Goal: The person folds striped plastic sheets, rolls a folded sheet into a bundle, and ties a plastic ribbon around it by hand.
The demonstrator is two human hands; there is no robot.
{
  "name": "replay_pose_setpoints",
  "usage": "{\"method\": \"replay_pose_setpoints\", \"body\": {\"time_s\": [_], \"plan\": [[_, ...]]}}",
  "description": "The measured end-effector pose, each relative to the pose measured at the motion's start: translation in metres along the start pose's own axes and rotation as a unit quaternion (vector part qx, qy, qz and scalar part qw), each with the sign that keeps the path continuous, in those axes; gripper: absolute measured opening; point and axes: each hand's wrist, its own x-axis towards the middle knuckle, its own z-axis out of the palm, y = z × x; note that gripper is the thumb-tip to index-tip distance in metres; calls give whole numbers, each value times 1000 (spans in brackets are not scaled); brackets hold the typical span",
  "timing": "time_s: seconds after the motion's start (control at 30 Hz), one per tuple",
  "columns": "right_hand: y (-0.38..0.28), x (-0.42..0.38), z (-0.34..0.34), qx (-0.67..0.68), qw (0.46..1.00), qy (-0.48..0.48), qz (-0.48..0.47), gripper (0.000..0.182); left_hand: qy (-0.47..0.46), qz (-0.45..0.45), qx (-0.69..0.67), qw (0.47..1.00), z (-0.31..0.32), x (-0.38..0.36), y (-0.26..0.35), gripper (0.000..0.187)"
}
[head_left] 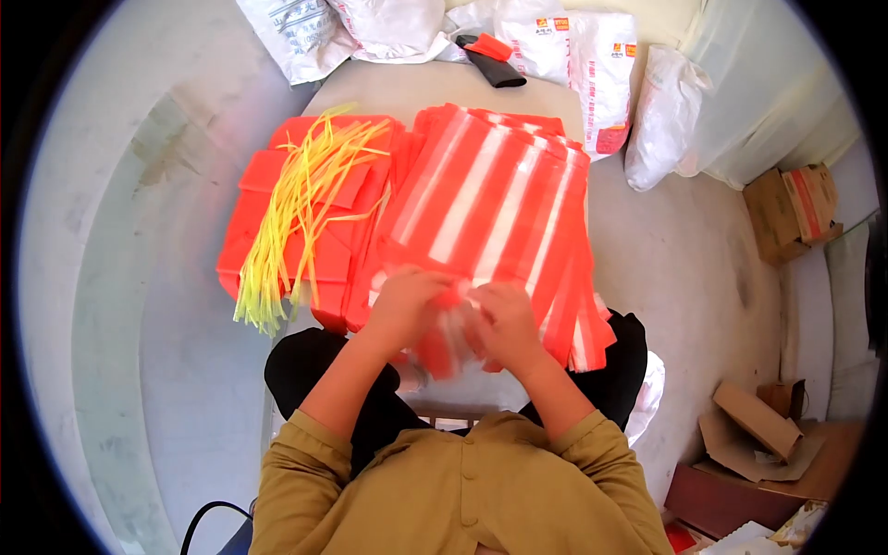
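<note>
My left hand (407,303) and my right hand (505,321) are close together at the near end of a stack of red-and-white striped plastic sheets (495,199). Both hands are closed, with the fingers pinched on the gathered near end of a striped plastic sheet (447,344). That part is smeared by motion, and its fold cannot be made out. To the left of the stack lies a pile of folded red sheets (259,217). A bundle of thin yellow strips (310,203) is spread over this red pile.
The stacks rest on a pale table (398,88) before my knees. White printed sacks (601,79) stand along its far side, near a dark roll with a red piece (490,60). Cardboard boxes (791,213) sit at the right, and an opened carton (758,435) lower down.
</note>
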Motion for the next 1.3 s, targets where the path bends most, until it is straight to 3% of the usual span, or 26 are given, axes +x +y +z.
{"method": "replay_pose_setpoints", "body": {"time_s": [0.1, 0.2, 0.23, 0.33, 0.47, 0.67, 0.77, 0.87, 0.93, 0.97, 1.07, 1.23, 1.3], "plan": [[6, -13, -37, -39, 989, 25, 139, 37, 15, -86, -58, 994, 6, 2, 3, 27], [34, -37, -55, 209, 939, 142, 234, 43, 5, -123, -93, 988, -5, 11, 17, 23], [39, -48, -60, 231, 912, 126, 314, 54, -4, -132, -108, 985, -3, 13, 15, 23], [25, -64, -55, 286, 891, 143, 323, 59, -20, -195, -174, 965, -8, 18, 24, 24], [42, -75, -37, 235, 918, 149, 283, 66, -33, -274, -209, 938, -10, 21, 28, 25], [30, -82, -37, 275, 907, 111, 300, 77, 3, -281, -254, 925, -7, 24, 50, 24], [21, -110, -39, 278, 911, 76, 295, 79, 33, -266, -268, 925, 22, 16, 35, 23], [4, -129, -52, 283, 907, 74, 302, 76, 18, -260, -161, 952, 25, 13, 51, 23], [-8, -134, -67, 321, 880, 105, 334, 72, 18, -218, -123, 968, 26, 10, 60, 24], [-16, -131, -76, 367, 861, 129, 328, 60, 18, -197, -103, 975, 28, 7, 63, 25], [-6, -131, -96, 381, 861, 142, 306, 51, 46, -91, -30, 994, 36, -3, 59, 29], [-3, -102, -116, 349, 885, 148, 270, 37, 43, -34, 0, 998, 38, -9, 57, 30], [-7, -84, -121, 329, 892, 104, 291, 37, 53, -5, 9, 999, 39, -12, 53, 30]]}}
